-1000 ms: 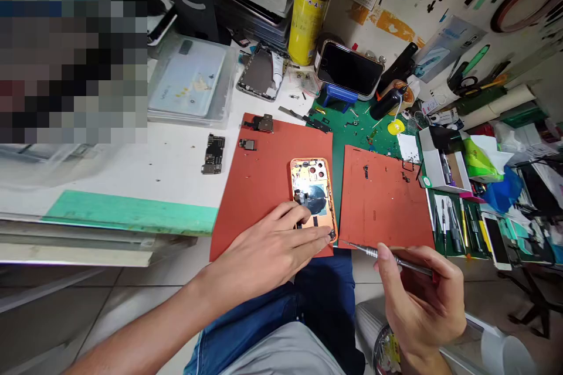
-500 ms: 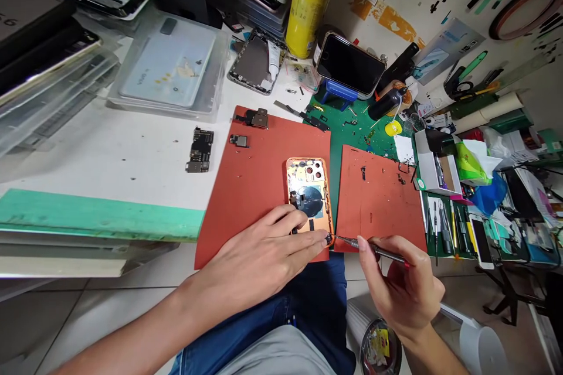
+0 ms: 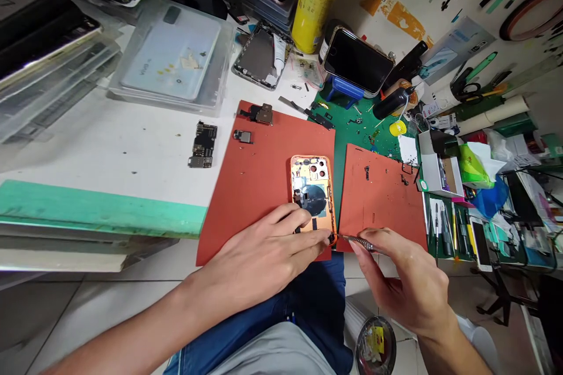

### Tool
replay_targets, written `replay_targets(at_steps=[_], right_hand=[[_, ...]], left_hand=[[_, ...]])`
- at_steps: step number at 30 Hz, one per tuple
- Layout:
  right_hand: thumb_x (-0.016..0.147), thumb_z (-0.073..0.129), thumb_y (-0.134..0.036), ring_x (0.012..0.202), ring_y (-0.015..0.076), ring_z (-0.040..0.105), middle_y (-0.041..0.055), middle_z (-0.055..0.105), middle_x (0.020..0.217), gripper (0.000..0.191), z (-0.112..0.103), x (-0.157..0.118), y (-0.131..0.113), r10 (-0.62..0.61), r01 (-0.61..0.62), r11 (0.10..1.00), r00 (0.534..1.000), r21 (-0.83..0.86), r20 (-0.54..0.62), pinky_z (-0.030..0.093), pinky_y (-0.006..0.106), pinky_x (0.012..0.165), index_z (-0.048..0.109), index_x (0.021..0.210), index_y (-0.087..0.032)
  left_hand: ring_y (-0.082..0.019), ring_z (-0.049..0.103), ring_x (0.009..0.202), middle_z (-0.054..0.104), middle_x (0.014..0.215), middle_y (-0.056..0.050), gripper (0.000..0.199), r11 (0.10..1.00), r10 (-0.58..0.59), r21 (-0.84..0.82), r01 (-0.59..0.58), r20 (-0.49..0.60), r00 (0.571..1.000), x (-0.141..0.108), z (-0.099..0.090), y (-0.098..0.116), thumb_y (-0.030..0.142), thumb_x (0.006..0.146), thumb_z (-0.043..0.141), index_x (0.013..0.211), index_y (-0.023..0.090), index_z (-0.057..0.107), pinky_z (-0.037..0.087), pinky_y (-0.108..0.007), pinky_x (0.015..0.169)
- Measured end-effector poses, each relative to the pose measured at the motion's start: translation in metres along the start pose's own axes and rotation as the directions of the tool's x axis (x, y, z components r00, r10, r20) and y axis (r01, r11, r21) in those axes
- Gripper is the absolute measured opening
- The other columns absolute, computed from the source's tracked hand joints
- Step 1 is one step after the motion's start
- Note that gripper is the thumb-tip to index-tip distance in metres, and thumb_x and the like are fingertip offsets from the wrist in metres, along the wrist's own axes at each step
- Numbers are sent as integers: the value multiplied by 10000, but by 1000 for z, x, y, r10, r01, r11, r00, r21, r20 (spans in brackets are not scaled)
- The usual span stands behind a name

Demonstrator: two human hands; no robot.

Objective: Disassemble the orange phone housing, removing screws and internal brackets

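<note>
An orange phone housing [image 3: 323,224] lies on the left red mat, with a round black coil area, small flex cables and three camera holes showing inside it. My left hand [image 3: 275,249] rests over its lower part and holds it, the fingers reaching to the bottom right corner; my thumb is hidden. In my right hand [image 3: 407,278] is a slim screwdriver [image 3: 361,242], gripped near its metal shaft. Its tip points left at the housing's bottom right corner, beside my left fingertip. Whether the tip touches a screw is too small to tell.
A logic board [image 3: 203,145] lies on the white table. Camera modules [image 3: 260,113] sit on the upper left mat. The right red mat [image 3: 378,205] bears tiny parts. Behind stand a phone on a blue stand [image 3: 345,91] and a yellow spray can [image 3: 313,9]. Tools [image 3: 446,228] lie right.
My right hand has turned and closed further round the screwdriver, covering more of its handle. My left hand still holds the housing. The whole view has shifted slightly.
</note>
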State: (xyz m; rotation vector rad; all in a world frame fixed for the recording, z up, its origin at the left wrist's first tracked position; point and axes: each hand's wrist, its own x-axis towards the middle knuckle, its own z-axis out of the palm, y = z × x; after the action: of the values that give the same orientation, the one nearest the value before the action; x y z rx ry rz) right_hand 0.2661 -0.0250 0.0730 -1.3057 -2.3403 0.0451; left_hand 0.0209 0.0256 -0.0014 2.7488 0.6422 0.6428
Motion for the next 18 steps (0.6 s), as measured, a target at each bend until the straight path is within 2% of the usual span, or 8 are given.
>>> replay_targets(at_steps=[4, 9, 12, 15, 18], right_hand=[[999, 759, -139, 558, 115, 561, -45, 632, 704, 183, -4, 7, 4, -74, 77, 995, 996, -69, 42, 475, 294, 557, 643, 1138, -164], [979, 675, -24, 670, 140, 583, 25, 678, 818, 257, -3, 10, 3, -87, 85, 996, 995, 39, 55, 475, 299, 603, 626, 1207, -132], [971, 715, -45, 581, 123, 498, -21, 616, 714, 231, -1, 12, 3, -114, 114, 993, 993, 1, 18, 417, 292, 543, 643, 1171, -138], [966, 705, -45, 615, 139, 560, 5, 654, 749, 227, 0, 14, 3, -95, 95, 996, 995, 1, 5, 460, 298, 569, 644, 1162, -141], [961, 699, -37, 612, 138, 577, 8, 681, 759, 258, 0, 15, 4, -114, 114, 993, 993, 0, 7, 488, 292, 572, 634, 1184, -150]], left_hand=[[-241, 539, 1063, 765, 1234, -3, 135, 1000, 5, 7, -5, -10, 1000, -1, 1, 0, 200, 1050, 665, 982, 221, 780, 418, -388, 939], [-242, 521, 1044, 765, 1174, 14, 192, 1000, 6, -3, -6, -24, 1000, 0, 1, 0, 200, 1059, 645, 899, 215, 750, 398, -394, 942], [-241, 522, 1057, 761, 1213, 9, 175, 1000, 12, 1, -12, -26, 1000, 0, 1, -1, 213, 1051, 664, 899, 214, 752, 396, -394, 952], [-240, 529, 1062, 768, 1154, -5, 121, 1000, 17, -2, -17, -26, 1000, 0, 1, -1, 222, 1034, 699, 937, 214, 771, 403, -391, 953], [-242, 540, 1073, 772, 1184, -16, 148, 1000, 6, -5, -6, -22, 1000, 0, 1, 0, 210, 1045, 676, 937, 219, 778, 415, -395, 948]])
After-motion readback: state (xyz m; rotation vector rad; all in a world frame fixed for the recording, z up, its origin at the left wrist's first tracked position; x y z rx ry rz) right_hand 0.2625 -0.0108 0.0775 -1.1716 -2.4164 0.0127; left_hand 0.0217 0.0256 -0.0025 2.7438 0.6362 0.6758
